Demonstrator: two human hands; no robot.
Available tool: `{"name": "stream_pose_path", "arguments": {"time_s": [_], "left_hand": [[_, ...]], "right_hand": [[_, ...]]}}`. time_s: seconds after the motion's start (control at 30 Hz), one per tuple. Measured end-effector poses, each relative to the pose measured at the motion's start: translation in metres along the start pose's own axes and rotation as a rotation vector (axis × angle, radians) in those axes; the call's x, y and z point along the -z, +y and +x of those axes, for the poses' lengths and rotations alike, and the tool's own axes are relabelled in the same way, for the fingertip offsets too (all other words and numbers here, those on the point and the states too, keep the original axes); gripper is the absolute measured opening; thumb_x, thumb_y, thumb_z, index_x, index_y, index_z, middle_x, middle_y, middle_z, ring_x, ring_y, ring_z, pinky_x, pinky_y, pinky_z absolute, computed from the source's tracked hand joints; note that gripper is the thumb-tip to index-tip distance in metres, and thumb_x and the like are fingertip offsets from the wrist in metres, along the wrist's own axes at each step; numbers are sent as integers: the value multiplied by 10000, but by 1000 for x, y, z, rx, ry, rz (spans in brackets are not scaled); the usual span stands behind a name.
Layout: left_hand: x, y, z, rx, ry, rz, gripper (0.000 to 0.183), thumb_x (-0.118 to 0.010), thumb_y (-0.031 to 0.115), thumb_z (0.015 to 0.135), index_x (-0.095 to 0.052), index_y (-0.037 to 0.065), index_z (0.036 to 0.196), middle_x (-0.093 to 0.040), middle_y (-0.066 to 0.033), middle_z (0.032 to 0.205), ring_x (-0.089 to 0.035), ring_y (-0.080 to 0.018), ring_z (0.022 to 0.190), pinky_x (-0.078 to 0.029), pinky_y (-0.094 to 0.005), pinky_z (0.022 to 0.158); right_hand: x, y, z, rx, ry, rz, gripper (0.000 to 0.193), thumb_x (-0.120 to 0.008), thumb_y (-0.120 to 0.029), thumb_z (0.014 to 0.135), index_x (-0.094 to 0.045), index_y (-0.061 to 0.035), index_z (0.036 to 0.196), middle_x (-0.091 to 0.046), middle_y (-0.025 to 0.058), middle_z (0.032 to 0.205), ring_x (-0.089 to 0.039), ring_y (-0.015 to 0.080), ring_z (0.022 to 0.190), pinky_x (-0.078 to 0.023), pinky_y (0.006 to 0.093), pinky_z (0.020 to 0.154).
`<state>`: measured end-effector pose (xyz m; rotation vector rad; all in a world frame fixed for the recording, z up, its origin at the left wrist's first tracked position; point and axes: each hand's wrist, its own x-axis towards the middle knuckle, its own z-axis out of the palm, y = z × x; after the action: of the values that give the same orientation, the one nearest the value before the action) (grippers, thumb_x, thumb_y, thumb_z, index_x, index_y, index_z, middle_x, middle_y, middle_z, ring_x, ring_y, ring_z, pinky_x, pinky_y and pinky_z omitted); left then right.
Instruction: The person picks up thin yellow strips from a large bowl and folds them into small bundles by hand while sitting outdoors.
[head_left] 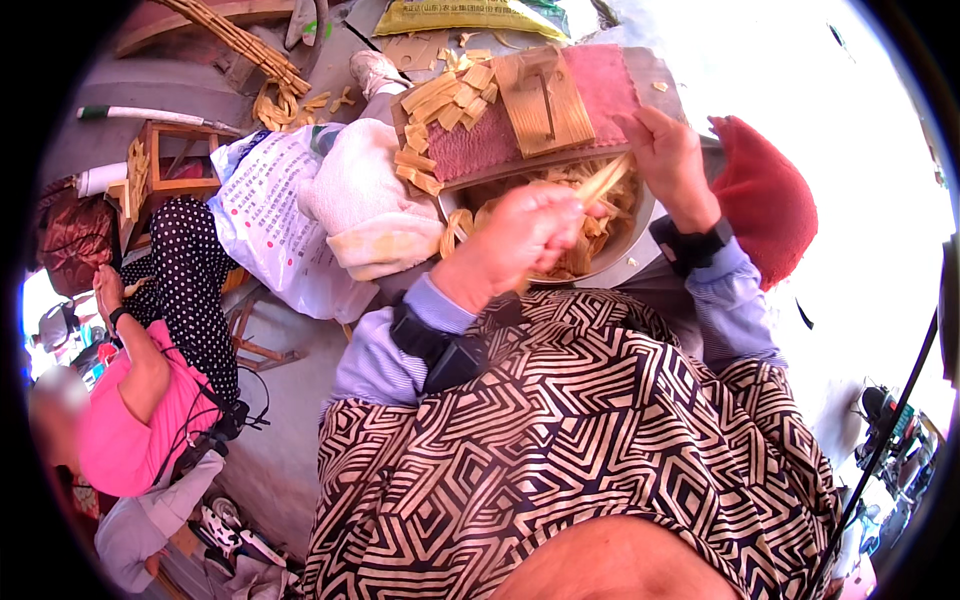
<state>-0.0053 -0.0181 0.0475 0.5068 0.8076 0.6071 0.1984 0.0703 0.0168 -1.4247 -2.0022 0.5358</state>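
Head view: slim, pale straw-yellow strip (606, 179), fairly straight.

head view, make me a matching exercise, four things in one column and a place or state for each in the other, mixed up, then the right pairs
Things
1. wooden block
2. red cloth
3. left hand
4. yellow bag

Places and states
A. at the top edge of the picture
B. closed around a pale strip
C. to the right of the right hand
D. on the board covered in pink cloth

Right pairs: 1-D, 2-C, 3-B, 4-A
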Motion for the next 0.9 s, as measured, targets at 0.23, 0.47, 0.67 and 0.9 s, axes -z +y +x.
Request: {"name": "stream_pose_path", "arguments": {"time_s": [0.23, 0.47, 0.67, 0.9], "left_hand": [[43, -3, 48, -535, 436, 766, 248, -592, 232, 926, -683, 30, 815, -568, 37, 632, -442, -38, 555, -360, -219, 512], [-7, -29, 25, -289, 180, 138, 161, -454, 117, 963, -569, 61, 1062, -443, 56, 708, -343, -19, 545, -313, -172, 485], [4, -41, 37, -222, 90, -177, 99, -516, 148, 958, -556, 88, 1026, -462, 47, 708, -344, -19, 519, -287, -164, 465], [14, -43, 29, -47, 5, -187, 83, -546, 138, 932, -560, 77, 986, -483, 37, 693, -366, -34, 516, -300, -175, 464]], "right_hand": [[5, -65, -43, -393, -656, 939, 154, -624, -167, 903, -718, -46, 902, -603, -28, 623, -541, 50, 548, -425, 229, 482], [-23, -32, -46, -271, -140, 653, 129, -612, -119, 892, -682, -24, 943, -605, 43, 644, -568, 109, 577, -437, 268, 513], [-16, -38, -51, -61, -82, 147, 46, -618, -80, 815, -618, -58, 856, -624, 127, 720, -615, 341, 666, -484, 369, 552], [-19, -30, -54, 92, -28, 95, 98, -619, -37, 755, -621, -47, 853, -631, 110, 809, -618, 336, 693, -483, 394, 578]]}}
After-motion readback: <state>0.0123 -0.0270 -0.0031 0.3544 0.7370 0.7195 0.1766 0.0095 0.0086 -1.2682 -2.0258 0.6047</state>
